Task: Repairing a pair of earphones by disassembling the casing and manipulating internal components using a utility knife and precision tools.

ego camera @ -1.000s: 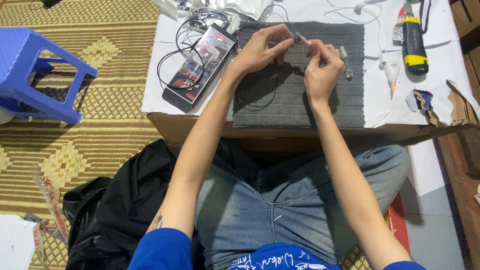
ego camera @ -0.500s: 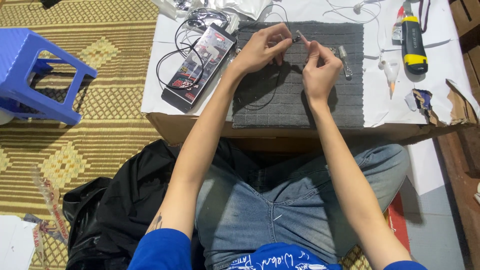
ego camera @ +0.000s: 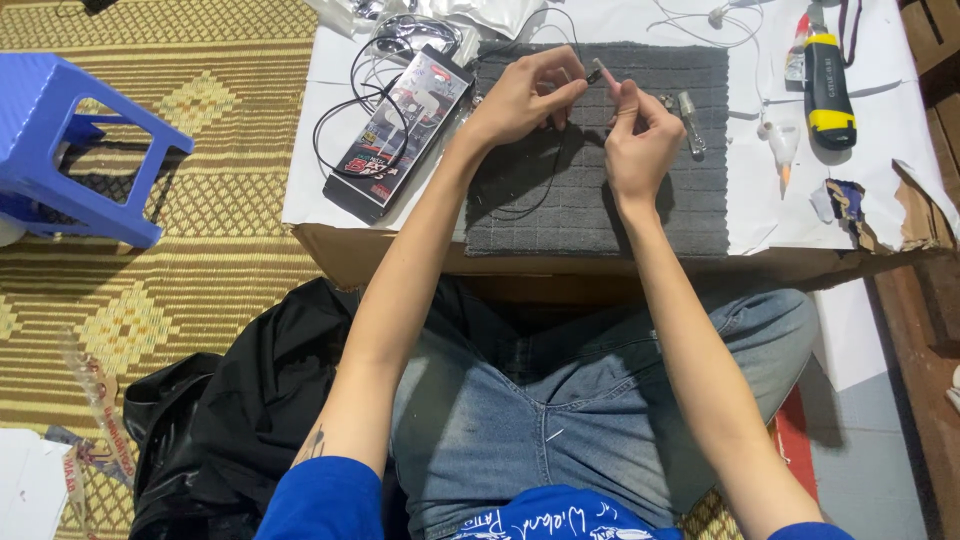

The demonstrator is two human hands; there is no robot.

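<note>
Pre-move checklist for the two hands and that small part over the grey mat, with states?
1. Small part pinched between both hands: ok, the left hand and right hand meet on it.
2. Part over the grey mat: ok.
3. Black cable free of tangles: cannot tell, it runs under the left hand.
4. Small metal piece within view beside the right hand: ok, lying on the mat.
5. Yellow-and-black tool out of the way: ok, on the white sheet to the right.
6. Part's type and condition: cannot tell, too small.
</note>
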